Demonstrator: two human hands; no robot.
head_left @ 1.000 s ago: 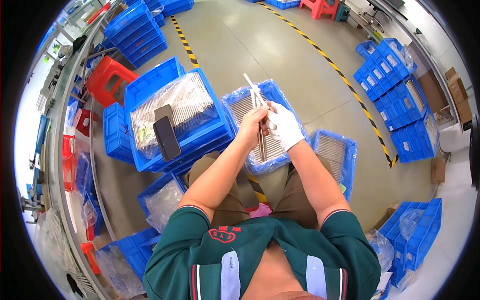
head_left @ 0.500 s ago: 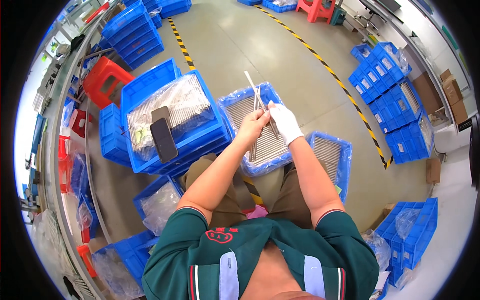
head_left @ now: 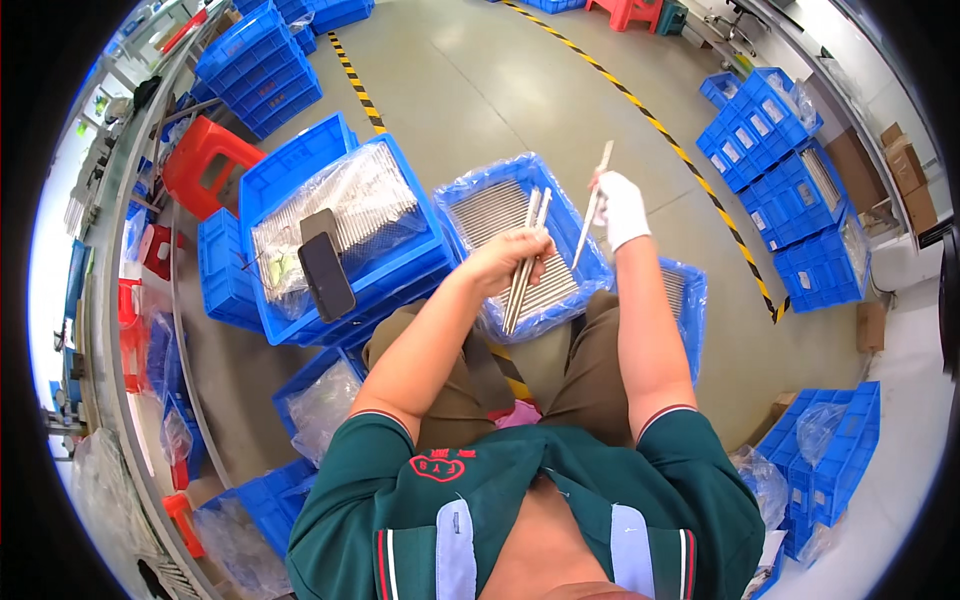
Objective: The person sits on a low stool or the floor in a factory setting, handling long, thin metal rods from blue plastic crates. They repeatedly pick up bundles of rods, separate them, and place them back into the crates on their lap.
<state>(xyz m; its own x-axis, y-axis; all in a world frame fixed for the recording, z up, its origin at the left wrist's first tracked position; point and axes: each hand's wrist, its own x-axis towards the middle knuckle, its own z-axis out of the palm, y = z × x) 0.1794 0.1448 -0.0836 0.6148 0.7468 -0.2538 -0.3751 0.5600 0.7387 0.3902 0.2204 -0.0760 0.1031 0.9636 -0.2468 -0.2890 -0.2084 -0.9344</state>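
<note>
Rods point(head_left: 490, 215) lie in the lined bin point(head_left: 592, 280) at twelve o'clock. Over it my left hand point(head_left: 514, 258) clamps a bundle point(head_left: 518, 295); my right hand point(head_left: 622, 208), pinching one rod point(head_left: 586, 232), has moved away toward two o'clock.

Right hand point(head_left: 622, 207)'s got tons of room over the floor point(head_left: 480, 90) up top-center, but those stacked blue crates point(head_left: 395, 268) center-left block the way.
</note>
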